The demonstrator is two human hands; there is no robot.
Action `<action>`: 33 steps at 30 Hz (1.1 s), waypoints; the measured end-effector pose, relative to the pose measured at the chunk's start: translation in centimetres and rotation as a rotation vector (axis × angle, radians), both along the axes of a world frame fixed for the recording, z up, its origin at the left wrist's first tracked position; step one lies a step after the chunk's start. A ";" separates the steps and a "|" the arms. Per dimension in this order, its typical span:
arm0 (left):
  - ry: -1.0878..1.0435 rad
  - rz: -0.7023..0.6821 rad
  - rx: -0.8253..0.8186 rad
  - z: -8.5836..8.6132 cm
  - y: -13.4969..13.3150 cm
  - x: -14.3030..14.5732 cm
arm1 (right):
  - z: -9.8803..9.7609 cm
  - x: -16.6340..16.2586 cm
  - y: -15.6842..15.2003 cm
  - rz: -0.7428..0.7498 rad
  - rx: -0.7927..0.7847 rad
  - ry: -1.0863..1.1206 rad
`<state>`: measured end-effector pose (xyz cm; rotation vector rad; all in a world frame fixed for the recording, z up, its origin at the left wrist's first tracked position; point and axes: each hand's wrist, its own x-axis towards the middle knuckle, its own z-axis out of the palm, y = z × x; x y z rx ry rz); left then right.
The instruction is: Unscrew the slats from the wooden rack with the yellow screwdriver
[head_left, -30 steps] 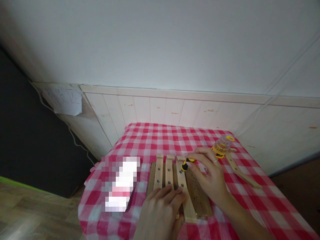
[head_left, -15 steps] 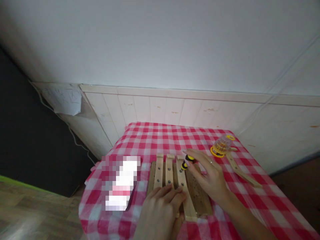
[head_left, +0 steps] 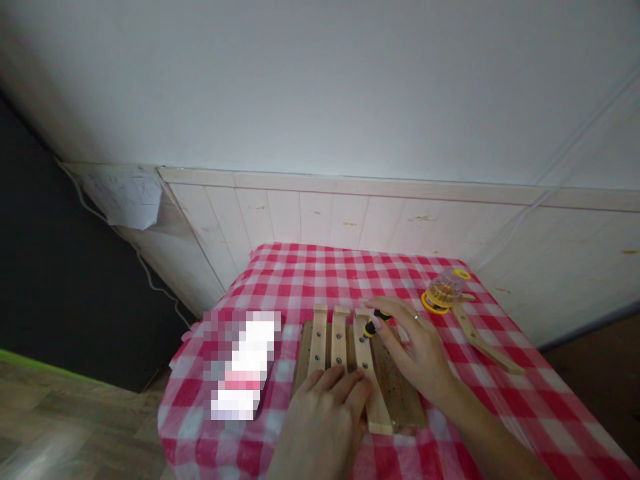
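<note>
My right hand (head_left: 417, 343) is closed around a small yellow-and-black screwdriver (head_left: 370, 328), pinched between thumb and fingers. The screwdriver leans, its lower end at the upper screw of the rightmost curved wooden strip (head_left: 379, 400). My left hand (head_left: 327, 407) is closed over the near part of the strips, its fingertips against the rightmost one; its thumb is hidden. Two similar strips, a left one (head_left: 319, 340) and a middle one (head_left: 339, 343), lie alongside, each with dark screws. All three rest across a brown wooden board (head_left: 400, 383) with small holes.
A clear, yellow-trimmed container of screwdriver bits (head_left: 445, 290) lies at the right beside a loose curved wooden strip (head_left: 485, 347). A blurred-out white object (head_left: 247, 367) lies at the left. Beneath is a red-and-white checked tablecloth (head_left: 320, 270); a panelled wall (head_left: 330, 220) stands behind.
The screwdriver looks turned slightly in my right hand, with less yellow showing on its handle. The near end of the rightmost strip has shifted slightly up in view; my left hand stays on the strips.
</note>
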<state>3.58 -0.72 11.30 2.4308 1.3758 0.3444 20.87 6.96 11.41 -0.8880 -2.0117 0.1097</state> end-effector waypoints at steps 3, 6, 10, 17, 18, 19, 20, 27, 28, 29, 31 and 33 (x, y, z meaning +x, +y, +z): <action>0.012 -0.007 0.019 -0.4 -0.1 0.0 | 0.0 0.3 0.0 0.001 -0.057 -0.045; 0.017 -0.001 0.025 -0.5 -0.2 0.0 | -0.1 0.4 -0.1 0.017 -0.079 -0.068; 0.019 0.005 0.005 -0.5 -0.3 0.0 | 0.1 0.2 0.0 -0.031 -0.015 -0.026; 0.004 0.006 0.027 -0.7 -0.3 0.0 | 0.3 0.2 0.1 -0.050 -0.032 0.085; 0.000 0.003 0.034 -0.7 -0.3 -0.1 | 0.3 0.3 0.1 -0.048 -0.070 0.104; -0.005 0.001 0.037 -0.7 -0.3 -0.1 | 0.3 0.4 0.1 -0.038 -0.104 0.118; -0.008 -0.001 0.037 -0.7 -0.3 -0.2 | 0.3 0.5 0.0 -0.021 -0.127 0.121; -0.022 0.005 0.066 -1.0 -0.4 -0.2 | 0.8 0.8 0.0 -0.004 -0.068 0.006; -0.025 0.004 0.067 -1.1 -0.4 -0.2 | 0.7 0.7 0.1 -0.013 -0.079 0.005; -0.027 0.004 0.067 -1.1 -0.4 -0.2 | 0.6 0.6 0.1 -0.016 -0.098 0.008; -0.029 0.000 0.065 -1.1 -0.4 -0.3 | 0.2 0.4 0.2 -0.016 -0.141 0.018; -0.030 -0.005 0.056 -1.0 -0.5 -0.3 | -0.1 0.3 0.2 -0.013 -0.162 0.024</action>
